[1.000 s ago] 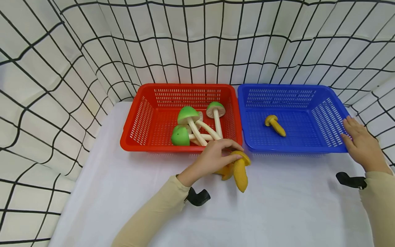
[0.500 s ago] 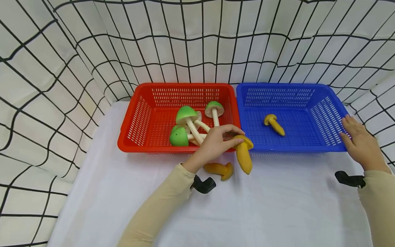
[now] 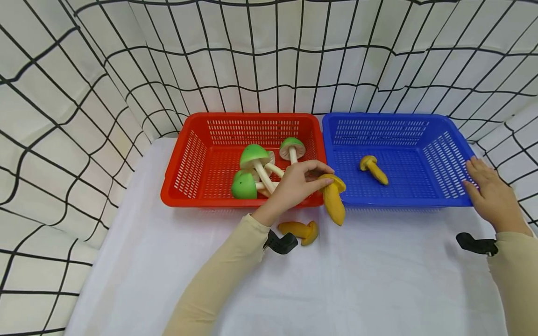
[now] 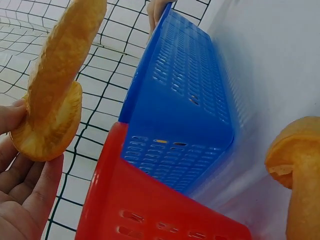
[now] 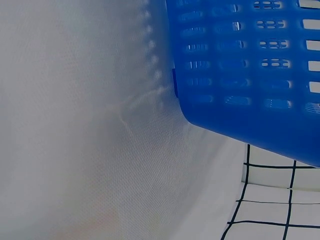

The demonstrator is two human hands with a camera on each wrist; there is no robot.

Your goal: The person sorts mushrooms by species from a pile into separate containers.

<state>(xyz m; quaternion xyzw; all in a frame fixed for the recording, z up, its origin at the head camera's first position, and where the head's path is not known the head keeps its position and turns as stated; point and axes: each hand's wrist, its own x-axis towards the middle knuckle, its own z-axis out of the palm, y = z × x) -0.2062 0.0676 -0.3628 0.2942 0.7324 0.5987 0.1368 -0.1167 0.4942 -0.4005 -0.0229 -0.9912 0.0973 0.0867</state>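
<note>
My left hand (image 3: 299,184) pinches a yellow toy mushroom (image 3: 334,203) by its cap, thumb on one side and fingers on the other. The mushroom hangs stem toward me over the front rims where the red basket (image 3: 197,202) and the blue basket (image 3: 399,201) meet. In the left wrist view the held mushroom (image 4: 62,65) is at upper left, above the basket rims. On the cloth below lies another yellow mushroom (image 3: 299,231). At the far right, my right hand (image 3: 496,196) rests with straight fingers on the blue basket's right rim. The right wrist view does not show its fingers.
Several green-capped mushrooms (image 3: 254,156) lie in the red basket, partly behind my left hand. One small yellow mushroom (image 3: 374,170) lies in the blue basket. Behind both baskets rises a white cloth wall with black netting (image 3: 273,56). White cloth (image 3: 378,280) covers the table.
My left hand has lifted the yellow mushroom off the cloth and moved it forward, up to the basket rims. That uncovered the other yellow mushroom on the table. My right hand stayed still.
</note>
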